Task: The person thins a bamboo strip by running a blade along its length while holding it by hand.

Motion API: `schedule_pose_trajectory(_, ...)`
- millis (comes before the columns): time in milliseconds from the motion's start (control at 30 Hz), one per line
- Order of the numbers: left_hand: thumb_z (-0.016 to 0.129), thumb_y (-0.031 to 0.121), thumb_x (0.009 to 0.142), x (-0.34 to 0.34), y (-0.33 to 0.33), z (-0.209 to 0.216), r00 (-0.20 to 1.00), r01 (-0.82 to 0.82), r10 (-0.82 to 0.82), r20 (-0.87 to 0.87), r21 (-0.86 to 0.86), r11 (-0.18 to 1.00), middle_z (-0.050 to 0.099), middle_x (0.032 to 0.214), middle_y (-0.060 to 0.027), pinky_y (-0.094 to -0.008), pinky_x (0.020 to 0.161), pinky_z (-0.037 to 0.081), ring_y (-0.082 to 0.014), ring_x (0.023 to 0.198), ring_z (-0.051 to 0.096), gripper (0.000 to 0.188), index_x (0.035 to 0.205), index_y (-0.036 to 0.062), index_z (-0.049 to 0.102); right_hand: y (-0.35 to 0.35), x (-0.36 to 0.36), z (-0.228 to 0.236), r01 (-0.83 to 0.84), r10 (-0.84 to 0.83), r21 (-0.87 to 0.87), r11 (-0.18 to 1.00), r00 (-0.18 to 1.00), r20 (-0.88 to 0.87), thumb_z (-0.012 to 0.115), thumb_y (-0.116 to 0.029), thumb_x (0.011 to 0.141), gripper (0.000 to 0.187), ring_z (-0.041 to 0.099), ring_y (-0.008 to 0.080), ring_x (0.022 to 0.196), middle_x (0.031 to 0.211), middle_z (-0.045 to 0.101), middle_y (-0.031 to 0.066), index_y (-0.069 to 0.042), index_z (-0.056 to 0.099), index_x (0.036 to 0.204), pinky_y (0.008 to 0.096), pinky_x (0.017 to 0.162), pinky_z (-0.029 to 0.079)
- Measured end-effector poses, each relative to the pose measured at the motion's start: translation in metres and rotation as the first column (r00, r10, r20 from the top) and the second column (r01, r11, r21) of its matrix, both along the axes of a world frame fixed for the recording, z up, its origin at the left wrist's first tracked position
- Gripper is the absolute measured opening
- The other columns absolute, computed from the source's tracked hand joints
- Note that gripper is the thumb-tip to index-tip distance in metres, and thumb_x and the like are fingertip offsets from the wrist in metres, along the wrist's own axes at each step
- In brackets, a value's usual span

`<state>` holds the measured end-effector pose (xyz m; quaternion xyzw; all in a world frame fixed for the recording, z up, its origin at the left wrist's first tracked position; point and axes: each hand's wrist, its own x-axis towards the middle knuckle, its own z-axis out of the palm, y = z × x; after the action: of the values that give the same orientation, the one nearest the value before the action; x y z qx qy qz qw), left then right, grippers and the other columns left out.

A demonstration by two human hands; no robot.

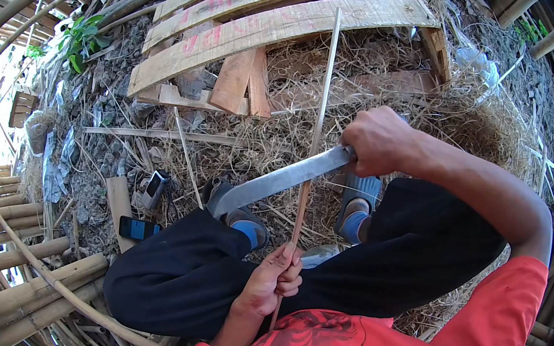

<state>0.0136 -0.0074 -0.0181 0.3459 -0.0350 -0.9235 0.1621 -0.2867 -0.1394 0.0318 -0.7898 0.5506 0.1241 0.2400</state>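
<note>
My left hand (272,280) is closed around the lower part of a thin bamboo strip (323,96), close to my body. The strip points away from me, its far end reaching over a wooden pallet. In my right hand (379,143) is the handle of a machete (283,178), mostly hidden by the fingers. Its broad grey blade slants down to the left and crosses the strip above my left hand. Blade and strip seem to touch there. The machete's wide tip hangs over my left foot.
Ahead lies the slatted pallet (289,19) with wood offcuts (241,82) beside it. Shavings (274,138) cover the ground around my sandalled feet. To the left are a phone (139,229), a small boxy device (155,189) and a flat board (118,212). Bamboo poles (35,282) line the left side.
</note>
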Motion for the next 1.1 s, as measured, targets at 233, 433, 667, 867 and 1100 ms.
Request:
schedule_pose_trajectory(233,0.052,0.039,0.102,-0.001,0.000,0.002,0.999,0.001,-0.001,0.045,-0.015,1.000,0.024,0.062,0.0073,-0.0208,0.043,0.017,-0.0027,0.047,0.021,0.028,0.092,0.0134,0.049,0.001,-0.004,0.002,0.020,-0.023,-0.101,0.995,0.999,-0.030,0.075,-0.024,0.065,0.020,0.069,0.0329,0.067,0.071,0.069,0.0144,-0.006,0.073,0.075,0.0433,0.062,0.055)
schedule_pose_trajectory(433,0.052,0.040,0.102,0.000,0.002,0.003,0.998,0.003,-0.002,0.058,-0.032,0.999,0.024,0.062,0.0075,-0.0207,0.043,0.017,-0.0024,0.047,0.020,0.028,0.092,0.0139,0.049,0.001,-0.008,-0.002,0.051,-0.063,-0.141,0.989,0.995,-0.083,0.075,-0.024,0.059,0.020,0.068,0.0329,0.066,0.067,0.067,0.0120,-0.009,0.071,0.072,0.0448,0.062,0.054)
schedule_pose_trajectory(667,0.051,0.039,0.103,0.001,0.005,0.003,0.998,0.007,-0.004,0.069,-0.043,0.999,0.025,0.063,0.0073,-0.0201,0.043,0.018,-0.0028,0.048,0.021,0.027,0.094,0.0130,0.048,-0.015,-0.041,0.001,0.362,-0.375,-0.178,0.915,0.926,-0.045,0.064,-0.021,0.081,0.019,0.068,0.0264,0.062,0.069,0.069,0.0125,-0.005,0.074,0.079,0.0392,0.063,0.057)
schedule_pose_trajectory(867,0.051,0.038,0.103,0.001,0.005,0.003,0.999,0.038,-0.037,0.032,-0.037,0.999,0.025,0.063,0.0070,-0.0206,0.043,0.017,-0.0023,0.047,0.021,0.026,0.094,0.0136,0.048,-0.024,-0.075,0.000,0.511,-0.533,-0.222,0.831,0.844,-0.054,0.063,-0.018,0.083,0.020,0.061,0.0214,0.048,0.062,0.067,0.0099,-0.002,0.075,0.086,0.0343,0.054,0.055)
schedule_pose_trajectory(1100,0.048,0.039,0.104,0.005,0.005,0.001,0.999,0.032,-0.031,0.026,-0.015,0.999,0.024,0.063,0.0068,-0.0204,0.043,0.017,-0.0026,0.048,0.021,0.028,0.094,0.0133,0.047,0.006,-0.001,-0.004,0.034,-0.034,-0.016,0.999,0.999,0.037,0.070,-0.020,0.071,0.015,0.068,0.0325,0.067,0.071,0.069,0.0134,-0.007,0.074,0.078,0.0430,0.065,0.055)
